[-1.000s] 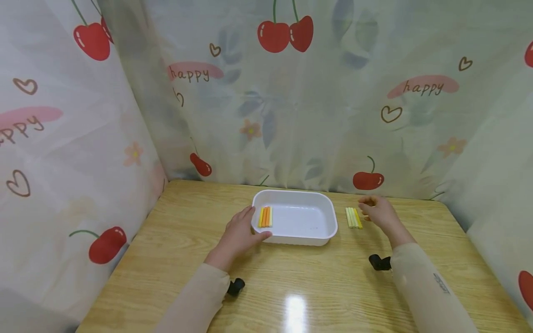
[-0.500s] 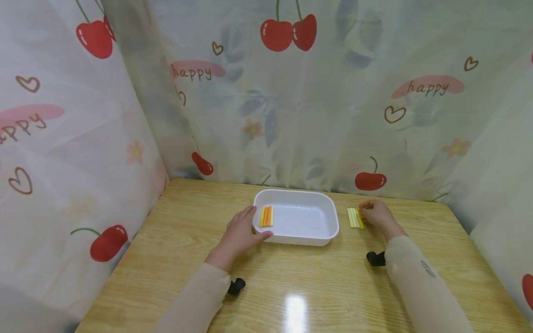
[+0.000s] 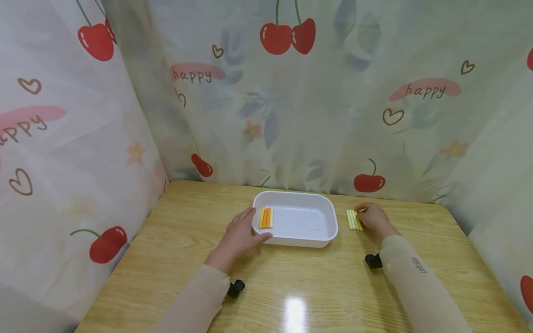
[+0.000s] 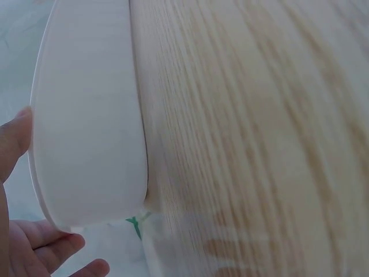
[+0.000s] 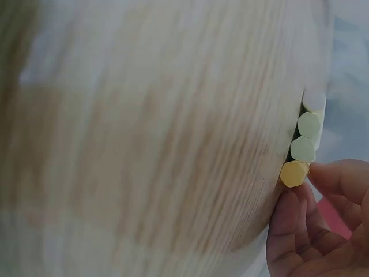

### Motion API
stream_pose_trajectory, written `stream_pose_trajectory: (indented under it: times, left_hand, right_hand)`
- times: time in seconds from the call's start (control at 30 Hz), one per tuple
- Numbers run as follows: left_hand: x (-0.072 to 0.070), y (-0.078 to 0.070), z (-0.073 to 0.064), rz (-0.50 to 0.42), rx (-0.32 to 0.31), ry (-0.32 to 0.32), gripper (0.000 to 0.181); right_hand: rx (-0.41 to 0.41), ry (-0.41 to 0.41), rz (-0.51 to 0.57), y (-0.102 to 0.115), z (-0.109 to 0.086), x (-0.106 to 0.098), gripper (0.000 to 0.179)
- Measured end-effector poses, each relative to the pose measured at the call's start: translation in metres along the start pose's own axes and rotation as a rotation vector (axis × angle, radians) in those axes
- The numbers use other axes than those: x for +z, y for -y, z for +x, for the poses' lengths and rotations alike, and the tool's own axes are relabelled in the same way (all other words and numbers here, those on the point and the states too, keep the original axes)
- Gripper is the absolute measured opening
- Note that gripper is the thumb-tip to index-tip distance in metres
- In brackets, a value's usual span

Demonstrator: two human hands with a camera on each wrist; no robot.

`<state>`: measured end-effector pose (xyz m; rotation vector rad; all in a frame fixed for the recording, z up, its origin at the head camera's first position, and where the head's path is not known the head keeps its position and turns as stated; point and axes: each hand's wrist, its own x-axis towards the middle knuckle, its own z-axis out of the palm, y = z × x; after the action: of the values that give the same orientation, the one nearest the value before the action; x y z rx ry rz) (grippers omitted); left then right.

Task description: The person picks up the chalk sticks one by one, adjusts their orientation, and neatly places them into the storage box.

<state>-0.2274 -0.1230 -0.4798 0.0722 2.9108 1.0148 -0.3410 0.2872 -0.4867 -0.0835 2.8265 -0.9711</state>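
Note:
A white plastic tub [image 3: 304, 222] sits on the wooden table. My left hand [image 3: 239, 235] holds its left end, thumb at the front rim and fingers round the corner; the left wrist view shows the thumb [image 4: 16, 138] against the rim. Several chalk sticks [image 3: 266, 218], yellow, orange and cream, lie side by side at the tub's left end. To the right of the tub is a second row of pale chalk sticks [image 3: 350, 220]. At that row's right end, my right hand [image 3: 373, 218] pinches a yellow chalk stick [image 5: 294, 174] between thumb and fingers. The stick is beside the pale green ones [image 5: 303, 149].
Behind the table [image 3: 291, 273] hangs a cherry-printed curtain [image 3: 300, 115], with more of it along the left and right sides. Black wrist devices [image 3: 236, 288] project from both sleeves.
My right hand has come down and leftward to the yellow chalk stick and now pinches it. The left hand keeps its hold on the tub.

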Motion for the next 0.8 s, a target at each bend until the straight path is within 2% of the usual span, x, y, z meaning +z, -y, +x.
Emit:
stream_pose_trajectory:
  times: [0.4,0.53,0.8]
  left_hand:
    - [0.000,0.000,-0.002,0.002,0.000,-0.005,0.102]
    - [-0.001,-0.001,-0.002,-0.006,0.002,-0.007,0.102]
    - [0.000,0.001,-0.002,0.009,0.011,-0.006,0.102]
  right_hand:
    - [0.013,0.026,-0.188,0.003,0.001,-0.005,0.032]
    - [0.030,0.027,-0.173,0.000,-0.002,-0.008,0.035]
    - [-0.002,0.035,-0.114,0.001,-0.015,-0.018,0.038]
